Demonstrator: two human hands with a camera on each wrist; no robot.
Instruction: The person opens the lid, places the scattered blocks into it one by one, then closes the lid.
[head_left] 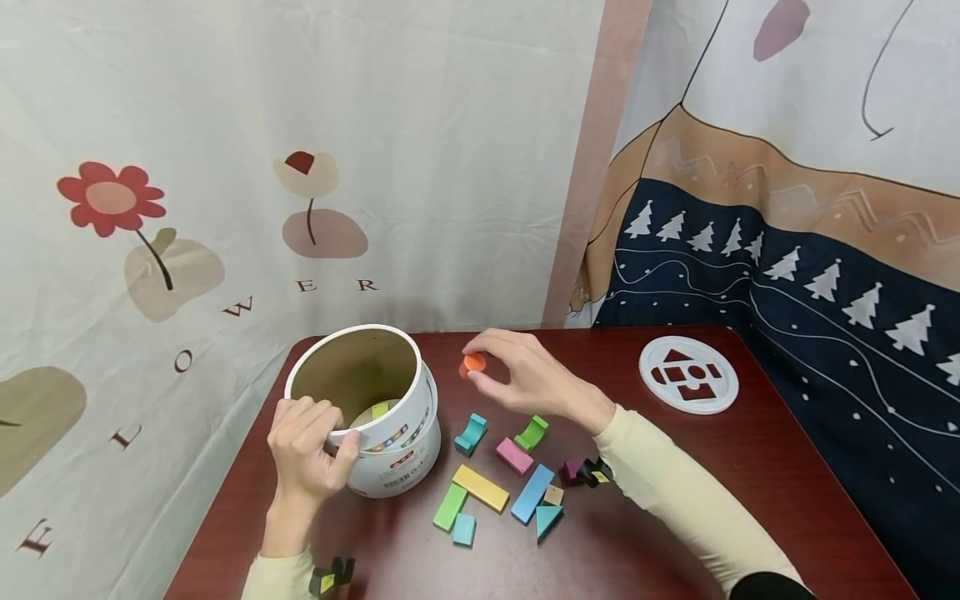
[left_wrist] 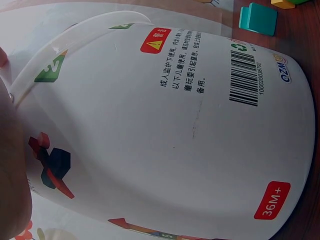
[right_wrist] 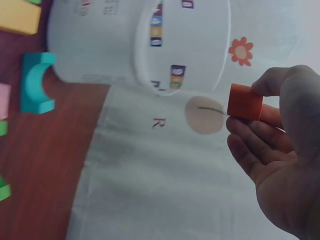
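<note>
A white toy bucket [head_left: 401,467] stands on the table's left side with its mouth tilted toward me, and a yellow-green block [head_left: 380,409] shows inside. My left hand [head_left: 306,442] grips the near left rim, thumb outside. In the left wrist view, the printed bucket wall [left_wrist: 150,110] fills most of the picture. My right hand [head_left: 528,375] pinches an orange cylinder block [right_wrist: 245,102] between thumb and fingers, raised just right of the bucket's mouth. Below that hand lie a teal arch block [head_left: 471,434], a green arch block [head_left: 532,433] and a pink block [head_left: 514,456].
Nearer me lie a yellow block [head_left: 481,488], a green block [head_left: 450,507], a blue block [head_left: 532,494], a teal triangle [head_left: 548,522] and several smaller blocks. A white lid with shaped holes [head_left: 712,393] rests at the back right. Printed curtains [head_left: 450,167] hang behind the table.
</note>
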